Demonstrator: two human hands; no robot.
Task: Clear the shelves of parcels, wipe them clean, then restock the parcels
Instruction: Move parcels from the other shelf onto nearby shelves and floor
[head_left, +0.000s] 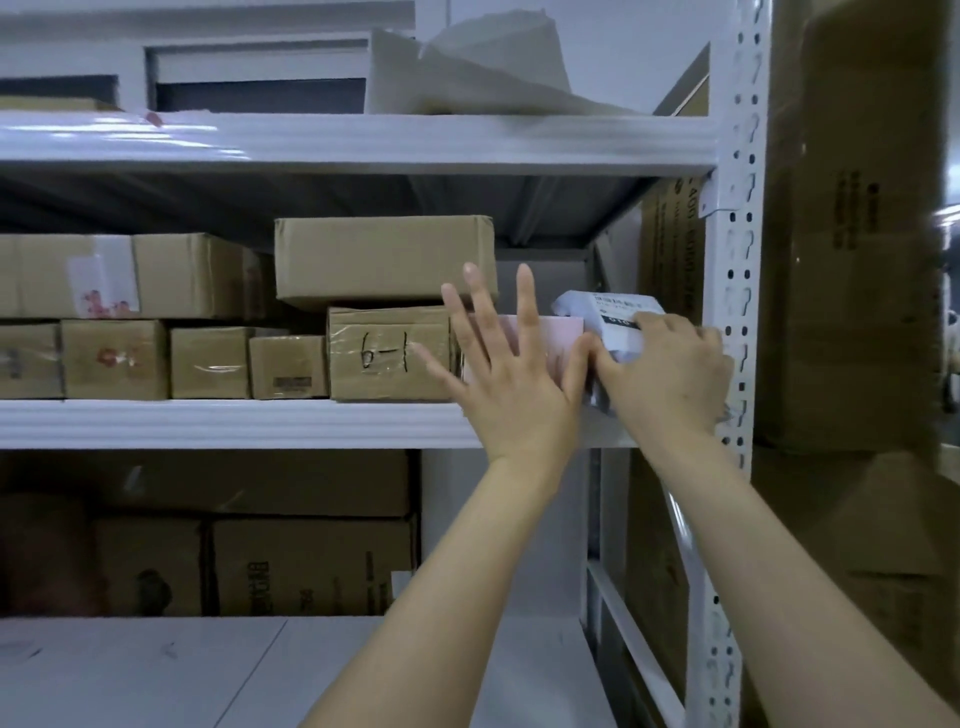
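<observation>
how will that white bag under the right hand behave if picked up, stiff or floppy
Probably floppy: the white bag looks crumpled and bulges unevenly where the right hand grips it. Likely light, since one hand seems to manage it. Its skin looks like smooth plastic, so it may slide against the pink box beside it.

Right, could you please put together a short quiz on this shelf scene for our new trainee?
1. True or false: the left hand is gripping a parcel.
2. The right hand grips: A) a roll of tape; B) a white labelled mailer bag; C) a cloth.
3. What is handwritten on the cardboard box beside the pink box?
Key: 1 false, it is open with fingers spread; 2 B; 3 "6-1".
</observation>
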